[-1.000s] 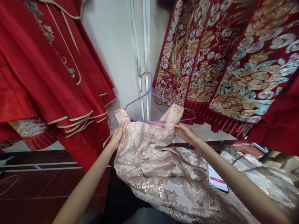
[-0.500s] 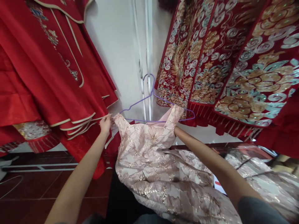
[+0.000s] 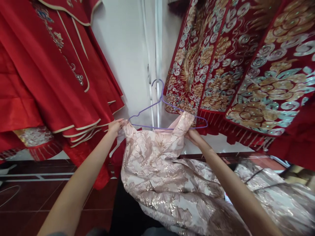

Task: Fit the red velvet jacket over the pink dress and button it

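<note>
A pale pink dress with metallic gold floral brocade hangs at the middle, its wide shoulder straps over a thin purple hanger. My left hand is closed in a pinch on the outer edge of the left strap, by the hanger's left end. On the other side, my right hand grips the right strap from behind and below. Its fingertips are partly hidden by the cloth. The hanger's right end sticks out beyond that strap. The dress's skirt spreads toward the lower right, passing under my right forearm.
Red garments with cream piping hang at the left. A dark red embroidered, fringed garment hangs at the right. White vertical poles stand against the wall behind the hanger. A white rack bar runs low over the red tiled floor.
My left hand has shifted slightly right, closer against the left strap. My right hand has drawn outward from behind the right strap and shows more. The hanger has moved a little right.
</note>
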### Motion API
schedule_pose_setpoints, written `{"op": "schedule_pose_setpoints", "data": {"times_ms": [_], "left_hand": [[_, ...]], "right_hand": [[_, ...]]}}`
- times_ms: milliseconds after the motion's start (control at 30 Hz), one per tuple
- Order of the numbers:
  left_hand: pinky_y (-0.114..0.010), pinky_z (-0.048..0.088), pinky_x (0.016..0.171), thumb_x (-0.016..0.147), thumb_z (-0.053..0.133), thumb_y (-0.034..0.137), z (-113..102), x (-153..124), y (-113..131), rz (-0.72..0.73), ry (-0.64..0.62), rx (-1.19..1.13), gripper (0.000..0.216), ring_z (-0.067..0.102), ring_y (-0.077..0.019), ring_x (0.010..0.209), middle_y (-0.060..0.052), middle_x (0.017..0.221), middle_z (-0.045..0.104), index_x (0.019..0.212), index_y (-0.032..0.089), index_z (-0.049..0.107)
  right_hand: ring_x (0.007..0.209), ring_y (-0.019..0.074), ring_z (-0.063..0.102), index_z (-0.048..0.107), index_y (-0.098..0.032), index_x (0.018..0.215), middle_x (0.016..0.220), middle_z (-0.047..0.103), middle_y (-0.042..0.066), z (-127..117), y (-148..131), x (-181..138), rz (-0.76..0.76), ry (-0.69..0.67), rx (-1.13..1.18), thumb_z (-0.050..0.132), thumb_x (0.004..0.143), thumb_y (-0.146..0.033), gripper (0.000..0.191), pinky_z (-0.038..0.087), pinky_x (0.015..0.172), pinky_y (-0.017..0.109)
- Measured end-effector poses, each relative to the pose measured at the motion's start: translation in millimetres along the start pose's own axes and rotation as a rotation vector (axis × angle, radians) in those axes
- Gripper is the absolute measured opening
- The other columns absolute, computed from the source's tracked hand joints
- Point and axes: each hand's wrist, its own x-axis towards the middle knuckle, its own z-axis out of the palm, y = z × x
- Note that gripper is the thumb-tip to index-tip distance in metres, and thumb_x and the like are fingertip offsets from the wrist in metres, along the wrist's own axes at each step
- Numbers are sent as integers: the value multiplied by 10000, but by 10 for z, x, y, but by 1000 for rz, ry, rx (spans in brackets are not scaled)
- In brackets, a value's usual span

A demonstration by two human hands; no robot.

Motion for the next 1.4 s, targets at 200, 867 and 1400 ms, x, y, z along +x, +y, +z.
{"op": "schedule_pose_setpoints", "data": {"times_ms": [200,867,1400], "left_hand": [[-247,510,875,769,606,16,-15,-95,5,16,-115,-109,207,688,-123,827,-74,866,727,924,145,653],[-278,514,634,761,667,494,20,-185,177,97,-409,131,430,664,-189,728,-133,887,720,965,117,694],[-260,443,791,744,722,400,387,-739,607,637,-185,522,448,610,-270,1040,-51,984,691,1137,214,618]], "right_hand": [[1051,207,639,587,-309,1151,1183,654,11,-408,-410,-417,-88,-80,161,621,759,-250,397,521,931,415],[542,116,642,623,-191,881,488,386,-92,-278,-745,-138,-107,79,1,650,800,-490,311,590,552,222],[444,87,467,544,-216,680,459,447,-78,-239,-447,-85,-79,104,134,701,737,-497,328,535,539,212]]}}
